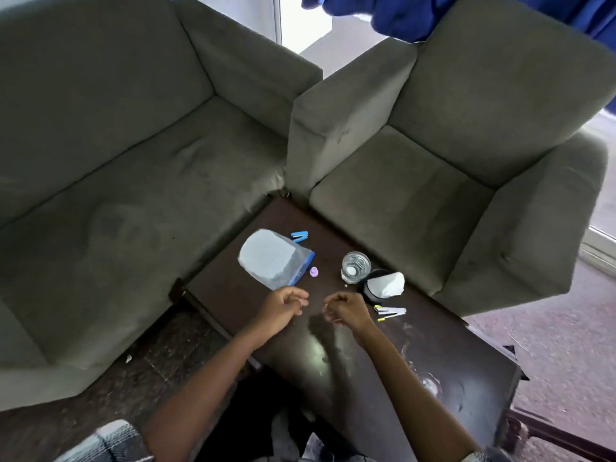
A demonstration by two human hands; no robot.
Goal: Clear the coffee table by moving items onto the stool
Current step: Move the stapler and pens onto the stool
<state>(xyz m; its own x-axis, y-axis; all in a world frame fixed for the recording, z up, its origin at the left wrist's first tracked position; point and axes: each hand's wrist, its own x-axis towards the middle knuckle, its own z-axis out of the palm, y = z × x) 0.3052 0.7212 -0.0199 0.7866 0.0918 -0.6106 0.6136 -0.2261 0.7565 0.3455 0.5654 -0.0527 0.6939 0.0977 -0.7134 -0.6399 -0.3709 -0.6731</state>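
Left hand (283,306) and right hand (346,310), both curled and empty, should open wide for the bag (273,258) at eleven o'clock.

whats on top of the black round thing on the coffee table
A white crumpled piece of paper or cloth lies across the black round container, covering most of its top. Its inside is hidden.

Legible text, labels, brands, numbers, signs: none on any item or surface in the frame.
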